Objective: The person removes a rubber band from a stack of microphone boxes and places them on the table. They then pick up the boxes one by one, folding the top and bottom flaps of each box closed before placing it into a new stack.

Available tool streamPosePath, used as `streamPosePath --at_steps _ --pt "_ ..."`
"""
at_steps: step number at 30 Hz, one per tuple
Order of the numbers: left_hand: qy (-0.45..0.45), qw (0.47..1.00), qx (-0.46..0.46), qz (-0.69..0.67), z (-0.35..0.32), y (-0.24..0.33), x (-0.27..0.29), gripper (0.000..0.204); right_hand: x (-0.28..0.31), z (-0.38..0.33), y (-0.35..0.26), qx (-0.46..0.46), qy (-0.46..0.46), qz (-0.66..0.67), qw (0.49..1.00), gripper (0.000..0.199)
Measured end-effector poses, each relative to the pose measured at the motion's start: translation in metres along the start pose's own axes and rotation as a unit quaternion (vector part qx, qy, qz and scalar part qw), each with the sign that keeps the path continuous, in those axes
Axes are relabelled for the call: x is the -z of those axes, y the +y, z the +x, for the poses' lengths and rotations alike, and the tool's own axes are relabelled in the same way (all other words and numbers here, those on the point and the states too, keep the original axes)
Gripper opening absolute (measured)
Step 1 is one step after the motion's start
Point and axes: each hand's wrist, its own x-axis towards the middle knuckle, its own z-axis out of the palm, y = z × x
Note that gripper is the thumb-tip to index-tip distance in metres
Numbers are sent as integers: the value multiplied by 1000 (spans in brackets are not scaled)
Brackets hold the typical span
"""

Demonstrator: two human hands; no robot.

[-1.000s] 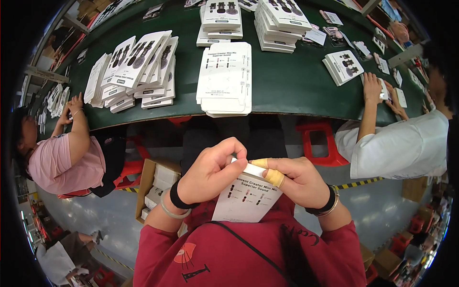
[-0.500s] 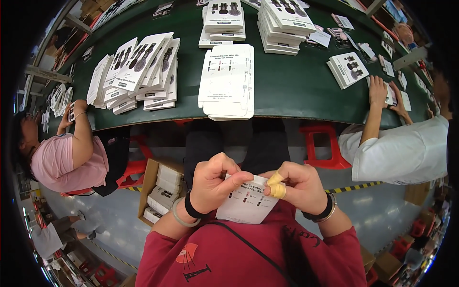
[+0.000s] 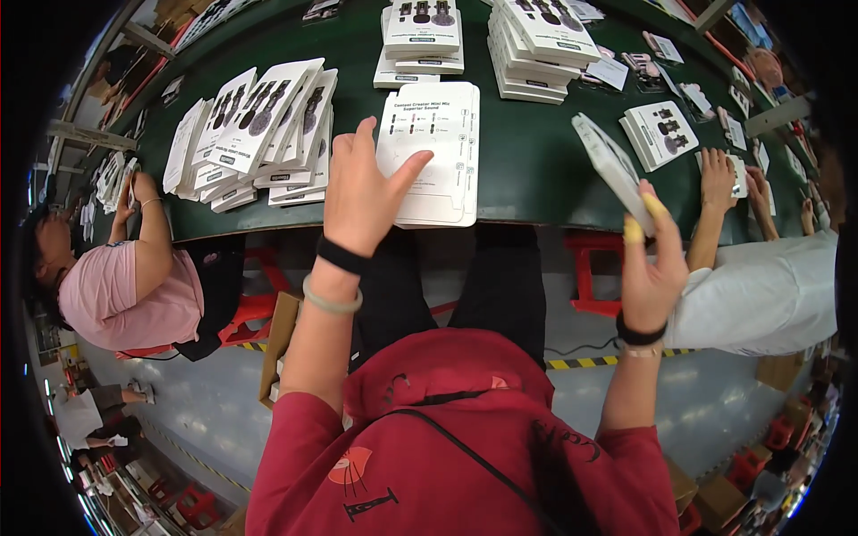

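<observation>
My left hand (image 3: 362, 192) is raised over the left part of a stack of flat white printed cartons (image 3: 447, 183). Its fingers are stretched and the thumb spread, with nothing in them; whether it touches the stack I cannot tell. At the right, my right hand (image 3: 657, 268) pinches the near end of a white box (image 3: 610, 170) with its fingers, two of them wrapped in yellow tape. The box is tilted on edge above the table, its far end pointing left and away from me, and its printed faces are hardly visible.
Piled white boxes (image 3: 255, 129) cover the table's left side; more stacks stand at the back middle (image 3: 422, 40) and back right (image 3: 536, 49). A small box pile (image 3: 660, 134) lies near a co-worker's hands (image 3: 717, 183). Red stools (image 3: 597, 268) and an open carton (image 3: 284, 344) are below the edge.
Both hands have moved apart and forward from my lap to the table. The left has let go of the carton; the right has carried the box up to the right.
</observation>
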Motion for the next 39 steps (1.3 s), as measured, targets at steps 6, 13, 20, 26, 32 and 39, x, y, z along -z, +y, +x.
streamPosePath --at_steps 6,13,20,26,32,39 --pt "-180 968 111 -132 30 -35 -11 54 -38 -10 56 69 -52 -172 981 36" --pt "-18 955 108 -277 21 -21 6 34 -38 5 16 108 -62 -142 982 35" --pt "-112 935 19 -336 -31 40 51 19 -50 17 -66 119 -64 63 989 29" --pt "-218 922 0 -320 -84 31 61 26 -39 11 -85 2 -191 53 980 24" --pt "-480 454 185 -727 -123 29 61 84 -29 -2 -96 35 -332 161 929 21" --pt "-454 363 224 -783 -151 32 60 83 -8 -13 -109 85 -441 -13 893 18"
